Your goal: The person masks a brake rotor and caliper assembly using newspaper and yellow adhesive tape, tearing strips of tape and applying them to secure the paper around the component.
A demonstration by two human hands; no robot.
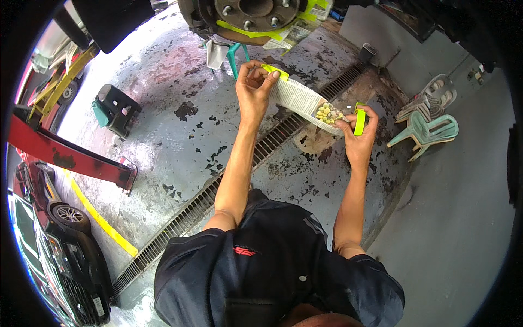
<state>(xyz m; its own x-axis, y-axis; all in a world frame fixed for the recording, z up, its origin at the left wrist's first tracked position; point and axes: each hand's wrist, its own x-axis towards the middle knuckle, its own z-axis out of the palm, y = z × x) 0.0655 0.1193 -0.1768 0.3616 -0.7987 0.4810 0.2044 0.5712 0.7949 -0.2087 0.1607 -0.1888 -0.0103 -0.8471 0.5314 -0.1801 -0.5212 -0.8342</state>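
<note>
Between my hands stretches a strip of newspaper (300,96), with printed text and a colour picture at its right end. My left hand (254,88) pinches its upper left end, where a piece of yellow-green masking tape (277,72) shows under the thumb. The right end is held by my right hand (359,137), which also has a roll of the same bright tape (360,121) at its fingers. Beyond the paper is a wheel hub (255,16) with bare studs. Tape and newspaper (300,34) cover parts around the hub's lower right edge.
A floor drain grate (196,204) crosses the stained floor diagonally. Dark step stool (116,108) and red lift post (69,151) stand left, with parked cars (67,245) beyond. Green plastic chairs (429,131) are by the grey wall (453,212). A green stool (233,59) sits below the hub.
</note>
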